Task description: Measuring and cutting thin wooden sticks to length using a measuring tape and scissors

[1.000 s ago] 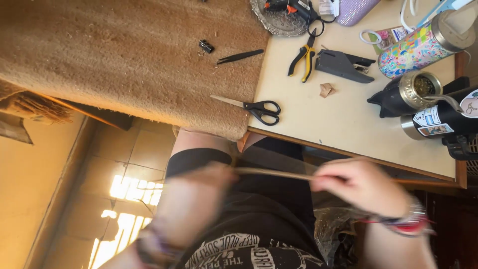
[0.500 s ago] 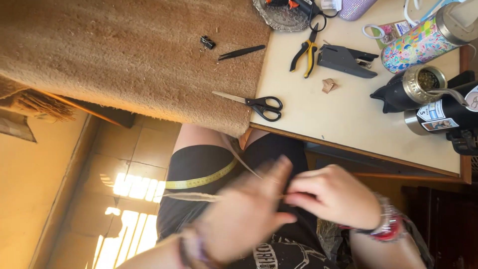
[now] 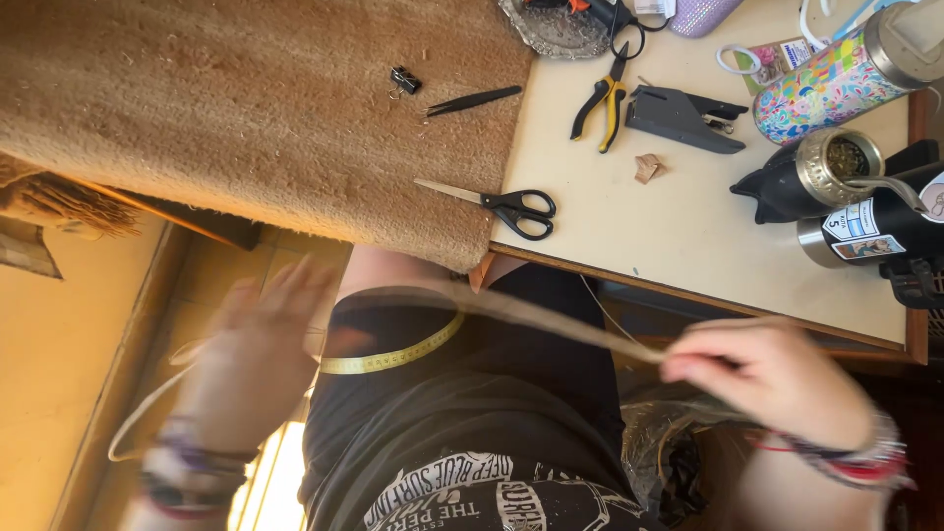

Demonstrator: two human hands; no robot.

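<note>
My right hand pinches one end of a long pale fibre strand above my lap. The strand runs up and left toward my left hand, which is blurred by motion with its fingers spread. Whether that hand grips the strand is unclear. A thin pale loop hangs below my left wrist. A yellow measuring tape lies across my black shorts. Both wrists wear bracelets.
A coarse brown fibre mat covers the left of the cream table. On them lie black scissors, yellow-handled pliers, a dark stapler, black tweezers, a binder clip, a colourful tumbler and a black flask.
Half a second ago both hands were close together over my lap. My left hand has swept out to the left, and the strand is stretched between the hands again.
</note>
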